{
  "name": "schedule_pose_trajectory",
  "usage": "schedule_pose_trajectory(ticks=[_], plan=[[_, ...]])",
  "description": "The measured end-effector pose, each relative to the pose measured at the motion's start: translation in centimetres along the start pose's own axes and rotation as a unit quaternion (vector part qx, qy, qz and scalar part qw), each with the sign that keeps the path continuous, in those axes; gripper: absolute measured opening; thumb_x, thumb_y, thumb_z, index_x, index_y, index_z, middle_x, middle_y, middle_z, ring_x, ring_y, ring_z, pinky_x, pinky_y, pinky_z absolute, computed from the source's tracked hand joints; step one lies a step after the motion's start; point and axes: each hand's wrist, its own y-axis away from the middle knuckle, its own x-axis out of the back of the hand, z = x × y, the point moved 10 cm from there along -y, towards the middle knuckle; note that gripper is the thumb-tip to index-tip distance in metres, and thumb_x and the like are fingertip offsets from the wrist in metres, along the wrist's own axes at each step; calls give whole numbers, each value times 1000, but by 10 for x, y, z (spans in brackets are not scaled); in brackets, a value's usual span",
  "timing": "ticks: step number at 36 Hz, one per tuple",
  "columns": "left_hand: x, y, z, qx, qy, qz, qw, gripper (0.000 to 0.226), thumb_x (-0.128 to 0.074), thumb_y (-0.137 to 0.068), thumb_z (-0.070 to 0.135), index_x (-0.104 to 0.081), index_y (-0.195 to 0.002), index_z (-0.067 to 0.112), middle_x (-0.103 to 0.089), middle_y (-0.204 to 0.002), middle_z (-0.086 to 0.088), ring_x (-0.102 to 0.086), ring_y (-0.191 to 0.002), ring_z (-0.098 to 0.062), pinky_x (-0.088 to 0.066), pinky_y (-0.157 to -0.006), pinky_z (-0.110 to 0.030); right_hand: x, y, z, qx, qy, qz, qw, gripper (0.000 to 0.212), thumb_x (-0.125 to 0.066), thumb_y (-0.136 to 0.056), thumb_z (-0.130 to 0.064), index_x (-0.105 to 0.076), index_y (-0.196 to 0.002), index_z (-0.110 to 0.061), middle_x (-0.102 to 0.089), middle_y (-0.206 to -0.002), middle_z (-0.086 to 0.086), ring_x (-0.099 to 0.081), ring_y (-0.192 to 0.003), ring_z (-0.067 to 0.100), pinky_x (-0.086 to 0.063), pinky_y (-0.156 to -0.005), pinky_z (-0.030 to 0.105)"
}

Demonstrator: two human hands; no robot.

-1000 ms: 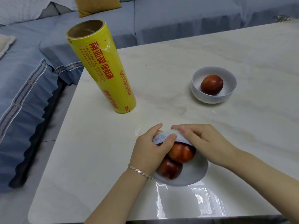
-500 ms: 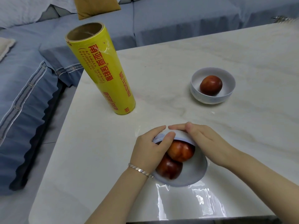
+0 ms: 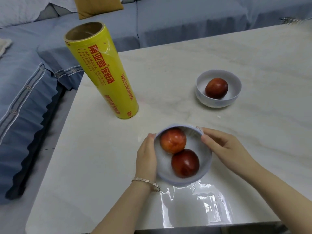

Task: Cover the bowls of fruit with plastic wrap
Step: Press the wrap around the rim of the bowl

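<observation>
Head camera view, taken from above a pale marble table (image 3: 168,65): a person steadies the near bowl (image 3: 185,183) at the table's near edge, with two red fruits (image 3: 173,140) lying touching inside it. The left hand (image 3: 146,157), a bracelet (image 3: 146,182) at its wrist, is cupped against the bowl's left wall, with the fingers curled round it and mostly hidden behind it. The right hand (image 3: 222,147) pinches the far right rim between thumb and bent fingers. A loose sheet of plastic wrap (image 3: 194,205) glints on the table from the bowl's base to the near edge. There is a sheen over the fruit, but it cannot be told how much of the bowl's mouth the film covers. The far bowl (image 3: 212,102), uncovered, stands well apart to the far right and holds one red fruit (image 3: 216,88). A yellow roll (image 3: 104,76) of wrap stands on end at the far left of the table. Beyond the table is a blue sofa (image 3: 185,22) with a mustard cushion (image 3: 98,5).
</observation>
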Motion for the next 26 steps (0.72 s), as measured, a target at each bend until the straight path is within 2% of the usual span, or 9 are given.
schedule_pose_trajectory(ticks=[3,5,8,10,12,14,18,23,26], plan=[[-8,-6,1,-3,13,-49,999,28,-53,-86,18,-68,-63,25,-66,-80,5,-59,-82,-15,-47,-77,-31,3,2,-3,6,21,-2,1000,25,-56,-87,-14,-66,-94,-36,-66,-84,-37,-60,-79,-17,-43,-73,1],[-8,-9,17,-55,-12,-61,997,29,-52,-85,12,-70,-66,25,-68,-85,5,-61,-84,-12,-47,-75,-25,4,5,1,-3,19,6,1000,21,-59,-83,-22,-67,-99,-32,-66,-91,-36,-62,-83,-13,-45,-76,4],[-25,-5,43,-116,-57,-128,983,20,-48,-81,21,-68,-80,20,-68,-96,2,-61,-92,-8,-47,-82,-20,3,8,-2,-12,2,5,1000,26,-63,-75,-30,-69,-99,-29,-70,-99,-23,-66,-85,-2,-50,-78,11],[-33,-3,46,-137,-109,-150,973,23,-48,-89,27,-69,-82,20,-69,-93,5,-60,-90,-6,-45,-85,-20,2,8,-8,-20,-13,-5,1000,18,-68,-76,-19,-70,-91,-28,-72,-91,-20,-67,-80,-3,-50,-72,9],[-30,-5,44,-139,-126,-141,972,23,-53,-90,33,-70,-78,24,-70,-85,14,-60,-85,-1,-45,-83,-17,1,6,-14,-30,-26,-12,999,14,-70,-74,-19,-71,-87,-25,-73,-85,-17,-67,-77,-3,-49,-68,7],[-29,-6,46,-153,-118,-133,972,17,-60,-78,43,-68,-68,31,-68,-74,20,-59,-77,3,-45,-76,-11,4,-1,-21,-32,16,-4,999,14,-72,-73,-25,-73,-86,-20,-74,-84,-10,-66,-78,-2,-47,-69,4],[-34,-5,50,-179,-131,-126,967,27,-48,-55,57,-59,-62,33,-60,-66,14,-53,-64,4,-42,-64,-8,7,-16,-32,-47,95,-16,994,5,-74,-74,-19,-71,-76,-15,-68,-72,-7,-58,-59,-6,-41,-56,0],[-38,-1,53,-181,-118,-160,963,18,-49,-63,40,-57,-68,25,-60,-67,13,-51,-61,6,-40,-59,-5,-3,-22,-26,-119,88,-101,984,6,-72,-76,-17,-73,-71,-14,-68,-69,3,-56,-51,-3,-50,-55,9],[-41,1,53,-190,-132,-166,959,18,-43,-68,29,-60,-71,26,-63,-76,13,-55,-71,5,-41,-65,-7,-8,-22,-28,-135,123,-142,973,9,-69,-80,-16,-72,-73,-10,-64,-67,6,-54,-48,-1,-48,-51,9]])
